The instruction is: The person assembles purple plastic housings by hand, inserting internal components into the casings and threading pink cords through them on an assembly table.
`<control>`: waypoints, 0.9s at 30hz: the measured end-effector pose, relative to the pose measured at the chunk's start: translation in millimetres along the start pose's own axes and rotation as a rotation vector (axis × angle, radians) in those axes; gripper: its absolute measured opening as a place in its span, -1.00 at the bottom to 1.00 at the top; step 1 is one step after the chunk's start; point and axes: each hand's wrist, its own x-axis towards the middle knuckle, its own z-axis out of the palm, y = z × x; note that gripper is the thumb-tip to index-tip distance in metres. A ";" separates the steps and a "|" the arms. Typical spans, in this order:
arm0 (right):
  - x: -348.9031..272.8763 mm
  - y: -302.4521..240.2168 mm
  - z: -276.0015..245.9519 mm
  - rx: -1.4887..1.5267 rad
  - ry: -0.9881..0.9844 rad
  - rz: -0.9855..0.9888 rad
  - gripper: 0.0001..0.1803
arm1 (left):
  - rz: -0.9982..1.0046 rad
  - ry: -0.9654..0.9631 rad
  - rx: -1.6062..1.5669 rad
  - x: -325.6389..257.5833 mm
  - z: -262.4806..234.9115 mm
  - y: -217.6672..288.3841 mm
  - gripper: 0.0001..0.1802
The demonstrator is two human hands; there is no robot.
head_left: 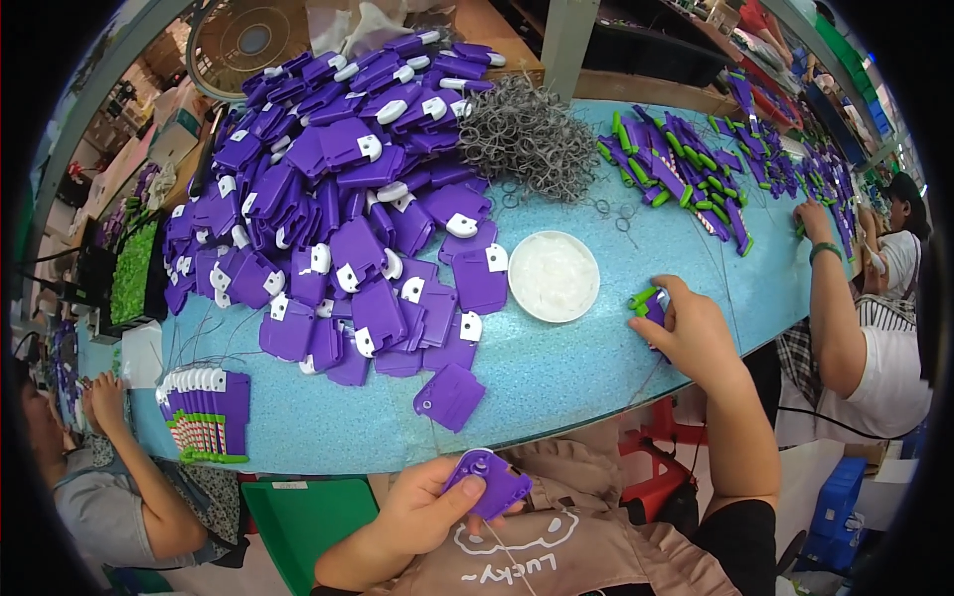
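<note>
My left hand (422, 507) is closed round a purple plastic casing half (505, 487) near my lap, its thumb pressing by a round post or spring on it. A thin wire or thread hangs below that piece. Over the table's front edge, my right hand (701, 333) pinches a purple-and-green plastic part (650, 306) between thumb and fingers. To its left stands a round white dish (553, 319) with whitish translucent stuff inside. A single purple casing (450, 397) with a small ring lies near the table edge, in front of my left hand.
A large heap of purple casings with white ends (338, 159) covers the left. Behind the dish lie tangled metal springs (527, 139); purple-and-green handles (676, 164) lie far right. Stacked assembled pieces (206, 412) sit front left. Co-workers (124, 477) sit on both sides.
</note>
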 end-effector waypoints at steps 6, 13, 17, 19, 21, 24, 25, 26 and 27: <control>2.0 9.0 -30.6 0.140 0.171 0.019 -0.60 | -0.013 0.091 -0.092 -9.3 -2.6 -6.3 -0.65; -30.1 -2.0 -7.3 0.387 1.056 -0.402 -0.65 | -0.102 -0.141 -0.206 18.1 -2.7 1.2 -0.62; -57.1 -93.5 9.2 1.115 0.159 -0.673 -0.82 | 0.331 -0.033 -0.242 35.6 24.4 7.4 -0.55; -48.9 -108.0 38.7 0.295 0.372 -1.086 -0.81 | 0.592 0.001 -0.194 35.4 22.1 10.1 -0.50; -51.0 -116.8 56.1 0.244 0.363 -1.085 -0.80 | 0.648 -0.018 -0.106 28.3 3.2 8.2 -0.46; -53.0 -121.8 62.1 0.127 0.252 -1.038 -0.80 | 0.591 0.145 -0.273 19.1 -1.6 2.5 -0.42; -54.1 -123.5 62.7 0.023 0.167 -0.995 -0.82 | 0.573 0.200 -0.338 18.2 -1.3 -1.9 -0.37; -55.9 -127.1 63.8 0.033 0.159 -1.001 -0.82 | 0.561 0.314 -0.303 18.6 -0.5 -5.6 -0.49; -55.7 -130.0 64.7 0.061 0.104 -1.017 -0.82 | 0.562 0.321 -0.304 18.2 -5.2 -4.7 -0.49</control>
